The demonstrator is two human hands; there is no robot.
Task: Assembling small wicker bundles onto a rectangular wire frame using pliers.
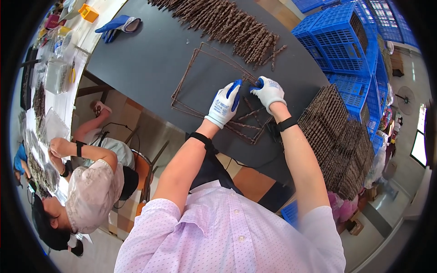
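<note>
A rectangular twig frame (185,73) lies mid-table on the table (150,59), its right part between the left hand (223,104) and right hand (269,91). Beyond it, along the far edge, is a row of twig sticks (227,27); at the far left, a work glove (117,27). To the right rises a stack of twig panels (334,141), with plastic crates (334,38) behind. Left of the table, a seated co-worker (93,191) is near a side table bearing pliers (73,74).
</note>
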